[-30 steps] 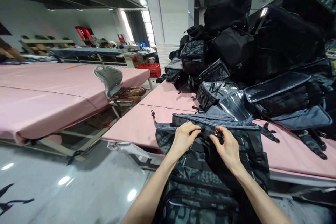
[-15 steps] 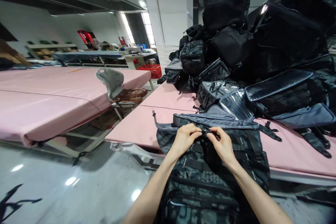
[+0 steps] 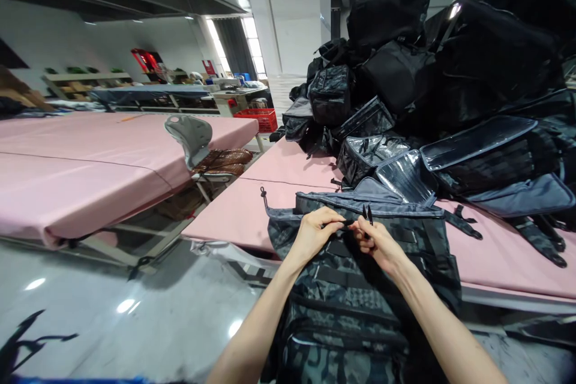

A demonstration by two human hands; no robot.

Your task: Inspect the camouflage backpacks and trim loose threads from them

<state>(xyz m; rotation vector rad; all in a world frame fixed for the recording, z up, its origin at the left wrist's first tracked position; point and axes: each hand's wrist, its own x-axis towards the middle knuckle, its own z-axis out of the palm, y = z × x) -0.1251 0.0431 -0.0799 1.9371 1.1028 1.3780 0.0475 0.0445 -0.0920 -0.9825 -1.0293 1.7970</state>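
Note:
A dark camouflage backpack (image 3: 346,303) hangs over the near edge of the pink-covered table, its grey-lined top opening lying toward the back. My left hand (image 3: 317,231) is closed in a pinch on a bit of the backpack's black fabric or webbing near the top; the exact piece is too small to tell. Close beside it, my right hand (image 3: 375,243) is closed around small black thread snips (image 3: 367,214), whose two blades point up and stand slightly apart. Its thumb and forefinger meet near the left fingertips, and whatever lies between them is hidden.
Dark bags (image 3: 486,66) are piled high at the back right of the pink table (image 3: 274,174). Open bags with silvery lining (image 3: 405,177) lie just beyond the backpack. To the left are a grey chair (image 3: 191,141), a second pink table (image 3: 90,162) and a red crate (image 3: 265,120).
My right hand has turned, so the thread snips now show with blades upward above its fingers. My left hand keeps its pinch almost unmoved. The backpack has barely shifted.

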